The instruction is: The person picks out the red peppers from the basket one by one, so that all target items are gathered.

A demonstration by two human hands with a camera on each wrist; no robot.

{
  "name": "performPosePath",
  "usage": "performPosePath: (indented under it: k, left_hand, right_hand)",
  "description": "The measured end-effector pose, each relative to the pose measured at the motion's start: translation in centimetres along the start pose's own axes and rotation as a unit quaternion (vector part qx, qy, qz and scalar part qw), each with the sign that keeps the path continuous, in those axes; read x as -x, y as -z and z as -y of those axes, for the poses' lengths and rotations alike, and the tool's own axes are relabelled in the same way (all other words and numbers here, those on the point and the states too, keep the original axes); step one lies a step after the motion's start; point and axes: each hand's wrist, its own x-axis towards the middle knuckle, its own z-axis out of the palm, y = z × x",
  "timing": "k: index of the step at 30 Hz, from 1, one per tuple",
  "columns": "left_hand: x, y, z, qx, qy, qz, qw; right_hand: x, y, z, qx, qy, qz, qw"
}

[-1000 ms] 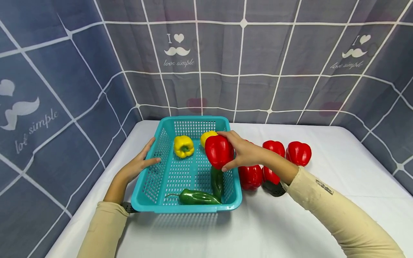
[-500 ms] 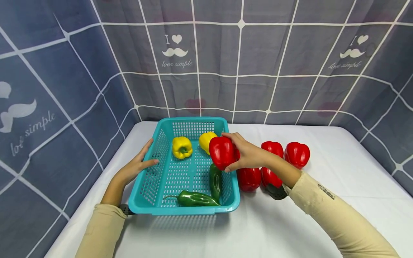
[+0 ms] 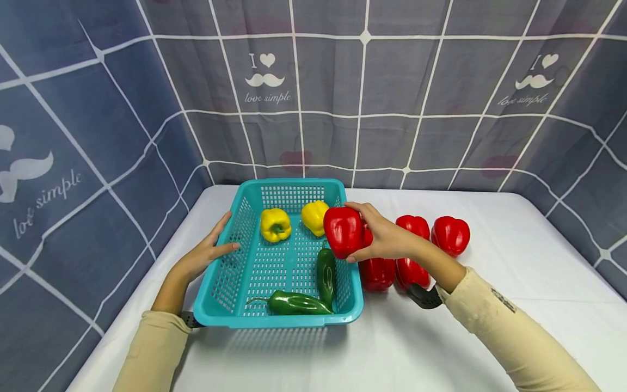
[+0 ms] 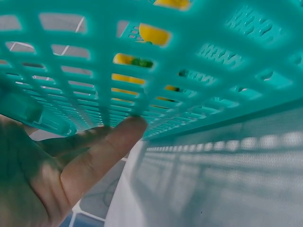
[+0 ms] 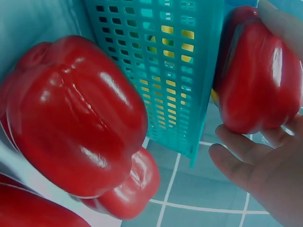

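Note:
In the head view, my right hand [image 3: 384, 237] holds a red bell pepper [image 3: 344, 232] between thumb and fingers over the right rim of a turquoise basket [image 3: 279, 321]. The right wrist view shows this red bell pepper [image 5: 260, 71] beside the basket's wall, fingertips at its lower end. My left hand [image 3: 202, 256] is at the basket's left side, its fingers fairly straight and thumb extending over the rim. In the left wrist view, one of its fingertips reaches the perforated wall. Inside lie two yellow bell peppers [image 3: 275, 225] and two long green peppers [image 3: 300, 302].
Several red bell peppers [image 3: 450, 236] lie on the white tabletop [image 3: 495, 272] to the basket's right, partly hidden by my right hand and forearm. A grey checked curtain [image 3: 328, 136] stands behind the table and along both sides.
My right hand and the red bell pepper have moved slightly right, from over the basket's inside toward its right rim. More of the green pepper beneath shows. My left hand keeps its place.

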Motion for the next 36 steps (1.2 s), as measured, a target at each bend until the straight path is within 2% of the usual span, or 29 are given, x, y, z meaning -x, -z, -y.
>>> performPosePath:
  k: [13,31,36]
  left_hand:
    - [0.0,-0.1,0.0,0.000,0.006,-0.006,1.0000]
    - [0.1,0.0,-0.2,0.012,-0.001,0.004,0.9999]
    - [0.2,0.0,-0.2,0.005,0.002,0.002,1.0000]
  right_hand:
    - [2.4,1.6,-0.6,0.021,-0.005,-0.032,0.9992]
    - [6.2,3.5,-3.5,0.006,-0.054,-0.073,0.9959]
    - [7.0,3.8,-4.2,0.001,-0.053,-0.087,0.9948]
